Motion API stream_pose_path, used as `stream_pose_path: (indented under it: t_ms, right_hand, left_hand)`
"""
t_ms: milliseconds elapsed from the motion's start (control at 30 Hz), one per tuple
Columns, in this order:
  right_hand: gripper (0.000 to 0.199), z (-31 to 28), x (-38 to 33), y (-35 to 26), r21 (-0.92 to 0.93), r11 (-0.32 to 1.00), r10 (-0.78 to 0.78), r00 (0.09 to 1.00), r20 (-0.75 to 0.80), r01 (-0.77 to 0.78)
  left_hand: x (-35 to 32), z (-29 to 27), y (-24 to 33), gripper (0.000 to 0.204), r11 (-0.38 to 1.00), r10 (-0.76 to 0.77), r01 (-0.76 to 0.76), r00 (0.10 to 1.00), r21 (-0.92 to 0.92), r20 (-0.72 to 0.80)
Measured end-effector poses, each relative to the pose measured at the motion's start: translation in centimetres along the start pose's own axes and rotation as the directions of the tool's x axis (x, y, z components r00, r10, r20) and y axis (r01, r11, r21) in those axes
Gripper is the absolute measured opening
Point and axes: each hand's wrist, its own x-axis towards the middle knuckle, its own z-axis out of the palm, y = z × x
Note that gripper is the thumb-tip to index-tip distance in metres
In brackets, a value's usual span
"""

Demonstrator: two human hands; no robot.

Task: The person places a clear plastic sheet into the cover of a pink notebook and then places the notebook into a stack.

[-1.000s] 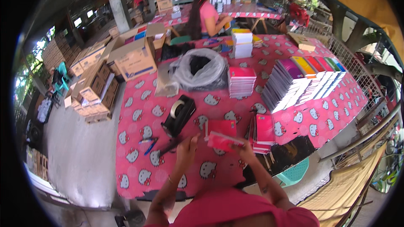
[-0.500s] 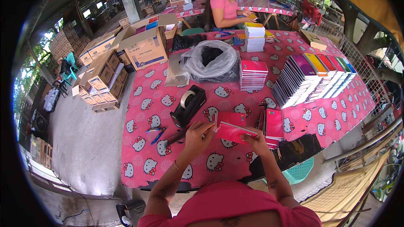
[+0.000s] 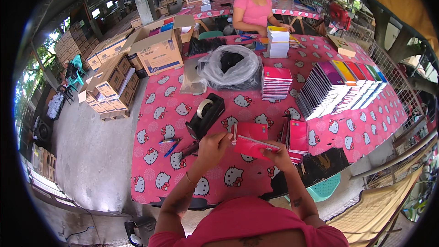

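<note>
In front of me, my right hand (image 3: 277, 154) grips a red spiral notebook (image 3: 249, 146) by its right end, thumb on the cover. The notebook is tilted, its wire-bound edge along the top. Close to its left end is my left hand (image 3: 214, 148), fingers curled together; whatever they pinch, if anything, is hidden. Just behind the held notebook lies another red notebook (image 3: 255, 129) on the table. More red spiral notebooks (image 3: 298, 136) lie right of my right hand. A black tape dispenser (image 3: 206, 115) stands beyond my left hand, with blue pens (image 3: 171, 146) to the left.
Stacks of colourful notebooks (image 3: 322, 87) stand at the right, a red stack (image 3: 276, 83) near the middle. Behind are a clear plastic bag (image 3: 228, 71), an open carton (image 3: 157, 55) and a white-edged stack (image 3: 278, 45). A co-worker (image 3: 254, 9) stands across the patterned pink table (image 3: 219, 187).
My left hand has drawn slightly back and left from the notebook's end, its fingers more curled. The co-worker has turned toward the table, hands now by the white-edged stack.
</note>
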Motion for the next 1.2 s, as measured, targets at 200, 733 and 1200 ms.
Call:
stream_pose_path:
  t_ms: [200, 733, 1200]
  right_hand:
    - [0.029, 0.0, -0.2, -0.4, -0.009, 1.0, 0.006, 1.0, 0.029, -0.006]
    - [0.032, 0.4, -1.0, -0.1, -0.051, 0.998, 0.045, 0.996, 0.076, -0.041]
    - [0.029, 2.7, -1.8, 0.6, -0.076, 0.991, 0.108, 0.992, -0.063, -0.113]
  left_hand:
    - [0.2, -0.3, -0.1, 0.015, 0.983, -0.15, 0.162, 0.979, -0.082, 0.142]
    - [-0.3, 0.3, -0.5, 0.019, 0.97, 0.237, -0.24, 0.935, -0.022, 0.265]
    - [-3.2, 4.3, 1.9, 0.078, 0.794, 0.138, -0.191, 0.981, 0.577, 0.135]
